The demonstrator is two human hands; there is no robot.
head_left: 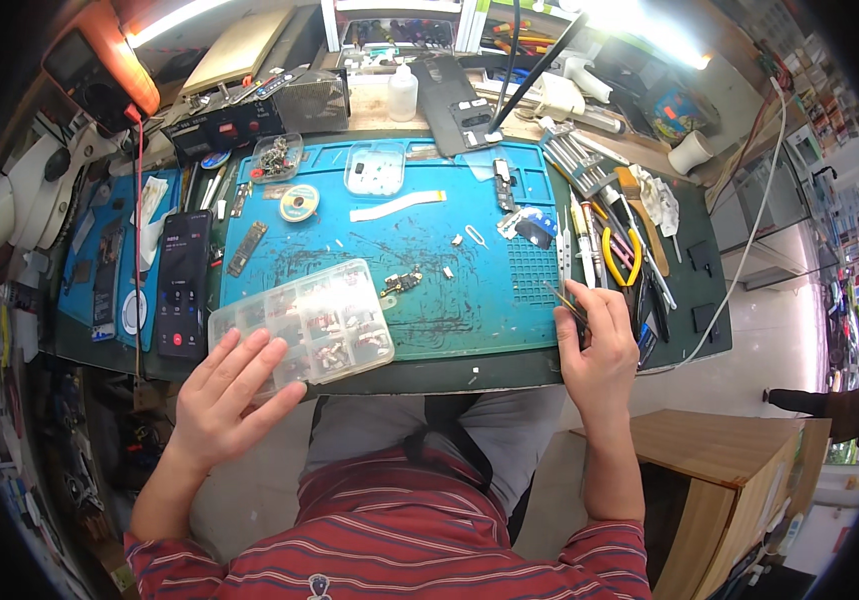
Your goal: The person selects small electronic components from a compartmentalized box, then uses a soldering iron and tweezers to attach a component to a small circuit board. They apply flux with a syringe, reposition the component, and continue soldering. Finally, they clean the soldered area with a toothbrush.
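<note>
The left hand [229,395] lies flat and open on the clear plastic parts box [301,322]. At three o'clock, the right hand [597,345] pinches thin metal tweezers [561,298]; best keep that box steady.

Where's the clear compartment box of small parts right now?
In the head view, the clear compartment box lies at the blue mat's near-left corner, right of the black phone, with the left hand resting on its near edge.
</note>
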